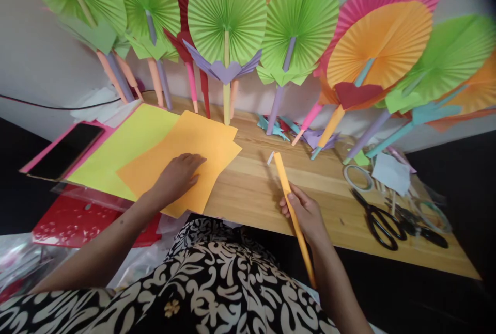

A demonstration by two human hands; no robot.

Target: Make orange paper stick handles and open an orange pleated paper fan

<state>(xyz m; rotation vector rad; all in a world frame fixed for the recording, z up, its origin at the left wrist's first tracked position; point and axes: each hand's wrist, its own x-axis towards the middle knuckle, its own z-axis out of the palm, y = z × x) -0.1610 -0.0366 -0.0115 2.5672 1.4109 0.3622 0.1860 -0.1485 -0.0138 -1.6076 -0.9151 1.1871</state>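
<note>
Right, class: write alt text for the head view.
A left hand rests on orange paper while the right hand holds a folded orange strip over a wooden table. Paper fans line the wall; scissors lie right.

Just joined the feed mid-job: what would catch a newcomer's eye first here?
First, the row of pleated paper fans in green, orange and pink, propped against the wall along the far edge of the wooden table. Next, the right hand gripping a long folded orange paper strip, and the left hand lying flat on the orange paper sheets. Black scissors lie to the right.
</note>
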